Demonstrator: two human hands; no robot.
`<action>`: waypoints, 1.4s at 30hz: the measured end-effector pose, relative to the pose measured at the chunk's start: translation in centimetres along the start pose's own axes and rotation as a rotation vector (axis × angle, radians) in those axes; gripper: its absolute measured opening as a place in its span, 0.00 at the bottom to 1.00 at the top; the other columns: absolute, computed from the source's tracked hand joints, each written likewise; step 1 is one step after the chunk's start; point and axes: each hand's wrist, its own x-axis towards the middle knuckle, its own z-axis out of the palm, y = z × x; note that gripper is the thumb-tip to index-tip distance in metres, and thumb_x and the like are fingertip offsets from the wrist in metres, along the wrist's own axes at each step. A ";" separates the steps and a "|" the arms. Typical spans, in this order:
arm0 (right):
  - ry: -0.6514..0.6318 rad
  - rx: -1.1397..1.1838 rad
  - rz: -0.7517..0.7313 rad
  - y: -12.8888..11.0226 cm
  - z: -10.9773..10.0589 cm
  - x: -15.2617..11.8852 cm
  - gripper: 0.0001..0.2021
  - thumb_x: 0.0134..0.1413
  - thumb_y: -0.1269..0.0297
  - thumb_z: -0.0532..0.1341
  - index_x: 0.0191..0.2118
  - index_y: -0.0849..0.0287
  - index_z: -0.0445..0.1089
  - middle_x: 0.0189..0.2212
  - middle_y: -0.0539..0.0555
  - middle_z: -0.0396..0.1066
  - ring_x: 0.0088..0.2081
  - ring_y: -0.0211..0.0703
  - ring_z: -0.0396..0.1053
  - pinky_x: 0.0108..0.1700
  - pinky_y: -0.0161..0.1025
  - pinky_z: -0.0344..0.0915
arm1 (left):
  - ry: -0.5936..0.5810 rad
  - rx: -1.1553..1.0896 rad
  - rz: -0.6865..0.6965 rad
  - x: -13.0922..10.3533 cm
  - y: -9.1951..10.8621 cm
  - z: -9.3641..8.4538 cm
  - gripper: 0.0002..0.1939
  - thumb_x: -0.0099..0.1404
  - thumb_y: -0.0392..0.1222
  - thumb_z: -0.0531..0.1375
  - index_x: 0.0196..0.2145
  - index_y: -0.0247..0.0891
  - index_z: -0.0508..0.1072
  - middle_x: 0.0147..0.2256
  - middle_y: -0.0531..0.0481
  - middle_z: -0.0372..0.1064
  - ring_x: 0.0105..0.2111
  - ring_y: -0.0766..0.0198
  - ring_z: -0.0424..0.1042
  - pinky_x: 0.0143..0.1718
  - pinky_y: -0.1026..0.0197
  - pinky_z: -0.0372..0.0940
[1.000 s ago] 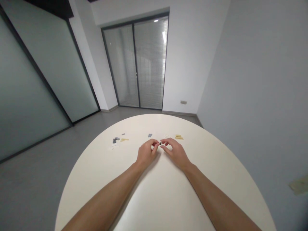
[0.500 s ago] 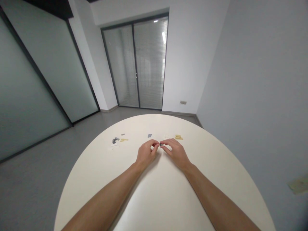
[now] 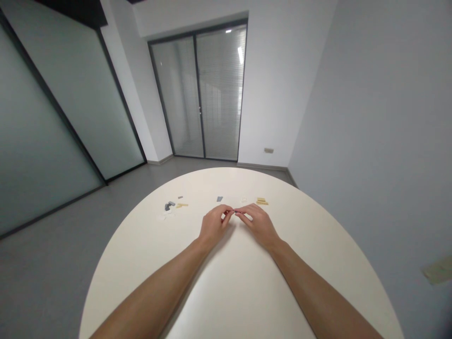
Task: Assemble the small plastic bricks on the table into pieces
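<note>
My left hand [image 3: 216, 223] and my right hand [image 3: 258, 225] meet fingertip to fingertip over the middle of the white round table [image 3: 226, 292]. Both pinch a tiny dark piece [image 3: 235, 211], mostly hidden between the fingertips. Beyond the hands lie a small blue-grey piece [image 3: 219, 199] and some faint white pieces [image 3: 243, 200]. Yellow pieces [image 3: 262, 201] rest just past my right hand. Off to the left are dark grey pieces [image 3: 168, 206], thin yellow pieces [image 3: 181, 205], white pieces [image 3: 166, 214] and a little grey piece [image 3: 180, 197].
The table's curved far edge [image 3: 226, 168] faces a glass door [image 3: 221, 94] with blinds. Frosted panels [image 3: 70, 94] stand at the left, and a plain wall [image 3: 381, 117] rises at the right.
The fingers of my right hand have closed slightly around the dark piece, and less of it shows. The pieces on the table have not moved.
</note>
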 end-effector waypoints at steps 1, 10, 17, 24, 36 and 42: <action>0.000 0.006 0.007 0.0 0.0 0.0 0.10 0.64 0.57 0.59 0.44 0.51 0.77 0.39 0.53 0.79 0.42 0.48 0.73 0.46 0.46 0.68 | 0.000 0.004 0.003 0.0 0.0 0.0 0.10 0.70 0.44 0.55 0.40 0.42 0.76 0.36 0.52 0.77 0.35 0.63 0.74 0.36 0.63 0.66; -0.022 0.071 0.062 -0.4 -0.1 0.1 0.11 0.66 0.56 0.57 0.43 0.52 0.75 0.39 0.54 0.78 0.44 0.47 0.72 0.49 0.47 0.67 | 0.008 0.026 0.043 0.0 -0.2 0.0 0.10 0.71 0.45 0.55 0.40 0.42 0.76 0.37 0.52 0.76 0.35 0.64 0.73 0.36 0.64 0.66; 0.002 0.082 0.115 -0.1 0.3 -0.1 0.09 0.65 0.58 0.59 0.45 0.53 0.73 0.40 0.53 0.76 0.41 0.45 0.72 0.47 0.43 0.67 | -0.001 0.027 0.033 -0.1 0.0 -0.1 0.09 0.70 0.44 0.55 0.40 0.42 0.75 0.37 0.53 0.76 0.35 0.65 0.73 0.35 0.65 0.65; -0.009 0.146 0.129 -0.1 0.4 -0.1 0.07 0.64 0.60 0.59 0.42 0.53 0.73 0.38 0.52 0.76 0.41 0.43 0.71 0.45 0.41 0.66 | -0.001 0.006 0.049 0.0 0.0 0.0 0.09 0.70 0.42 0.56 0.40 0.41 0.76 0.37 0.53 0.76 0.36 0.65 0.73 0.34 0.66 0.66; -0.013 0.258 0.217 -1.1 0.2 0.1 0.08 0.61 0.63 0.61 0.45 0.54 0.72 0.40 0.52 0.76 0.39 0.41 0.72 0.42 0.40 0.68 | 0.025 0.013 -0.025 0.0 0.2 0.0 0.09 0.70 0.43 0.56 0.39 0.42 0.76 0.36 0.53 0.77 0.34 0.65 0.74 0.33 0.65 0.64; 0.013 0.250 0.196 -0.7 0.4 0.1 0.07 0.59 0.62 0.63 0.43 0.54 0.73 0.40 0.53 0.76 0.39 0.42 0.72 0.43 0.41 0.68 | 0.011 -0.005 -0.023 0.0 0.1 0.1 0.10 0.70 0.43 0.55 0.39 0.42 0.76 0.36 0.53 0.77 0.34 0.64 0.74 0.33 0.65 0.64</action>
